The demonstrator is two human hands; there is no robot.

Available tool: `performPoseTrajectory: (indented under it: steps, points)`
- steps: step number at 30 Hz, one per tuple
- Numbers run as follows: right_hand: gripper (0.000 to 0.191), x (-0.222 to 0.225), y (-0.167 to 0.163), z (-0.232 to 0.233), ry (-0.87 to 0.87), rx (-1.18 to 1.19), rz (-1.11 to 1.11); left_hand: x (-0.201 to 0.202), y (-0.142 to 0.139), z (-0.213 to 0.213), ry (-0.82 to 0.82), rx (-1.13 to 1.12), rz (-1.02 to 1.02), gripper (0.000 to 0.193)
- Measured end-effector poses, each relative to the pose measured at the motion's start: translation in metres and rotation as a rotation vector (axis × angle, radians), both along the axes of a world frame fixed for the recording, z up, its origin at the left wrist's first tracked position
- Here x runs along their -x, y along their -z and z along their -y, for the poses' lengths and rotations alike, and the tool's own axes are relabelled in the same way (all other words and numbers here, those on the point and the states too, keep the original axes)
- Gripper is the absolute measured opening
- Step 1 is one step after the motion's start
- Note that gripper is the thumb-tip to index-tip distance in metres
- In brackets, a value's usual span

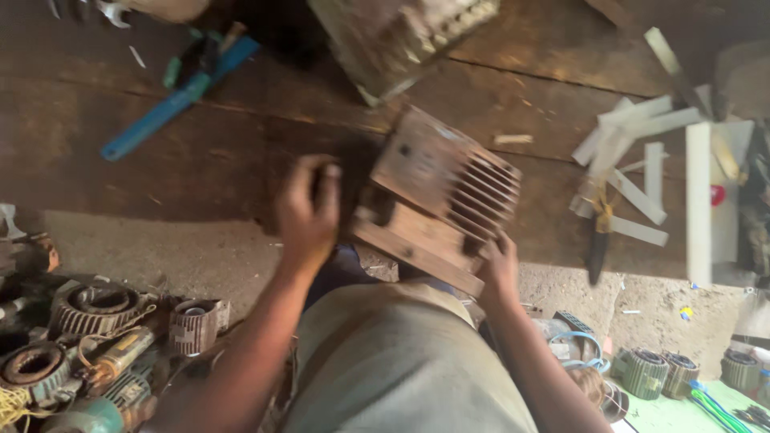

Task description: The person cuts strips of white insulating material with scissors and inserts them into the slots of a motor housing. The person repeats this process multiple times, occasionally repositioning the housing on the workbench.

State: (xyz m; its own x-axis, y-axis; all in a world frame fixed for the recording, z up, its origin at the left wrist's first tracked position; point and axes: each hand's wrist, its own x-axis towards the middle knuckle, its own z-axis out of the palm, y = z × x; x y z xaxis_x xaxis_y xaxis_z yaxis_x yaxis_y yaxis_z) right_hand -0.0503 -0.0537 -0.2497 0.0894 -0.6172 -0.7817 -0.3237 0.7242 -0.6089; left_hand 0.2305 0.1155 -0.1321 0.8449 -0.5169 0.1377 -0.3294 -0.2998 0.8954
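Both hands are gripping a finned motor housing [437, 200], which is sitting tilted at the near edge of the dark wooden worktop [200, 152], just above the person's lap. The left hand [309, 210] is curling its fingers [327, 188] around the housing's left side. The right hand [499, 269] is pressing against its lower right corner, fingers wrapped on it. White paper strips [642, 160] are lying toward the worktop's right edge, a blue tool [172, 100] toward its far left.

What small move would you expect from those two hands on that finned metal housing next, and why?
Probably setting it down flat. The finned motor housing sits tilted on one edge at the lip of the wooden floor, with the left hand against its side and the right hand under its lower corner. Held that way it looks unsteady, and the picture is blurred.
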Motion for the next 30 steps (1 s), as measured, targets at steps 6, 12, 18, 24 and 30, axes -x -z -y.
performPoseTrajectory:
  steps: [6, 12, 18, 24, 30]
  points:
    - [0.042, -0.011, 0.008, -0.003, 0.341, -0.082, 0.280, -0.052, 0.061, 0.008, 0.366, 0.024, -0.294, 0.018]
    - [0.043, -0.078, 0.003, 0.014, 0.372, 0.017, 0.367, -0.076, 0.075, 0.010, 0.476, 0.021, -0.366, 0.016]
    - [0.043, -0.094, -0.010, 0.004, 0.405, 0.040, 0.336, -0.087, 0.083, 0.004, 0.533, -0.006, -0.503, 0.024]
    - [0.045, -0.072, -0.018, -0.010, 0.447, 0.059, 0.310, -0.087, 0.087, 0.003, 0.623, -0.007, -0.336, 0.042]
    - [0.047, -0.065, -0.023, -0.018, 0.464, 0.060, 0.346, -0.096, 0.080, 0.030, 0.602, -0.163, -0.466, 0.025]
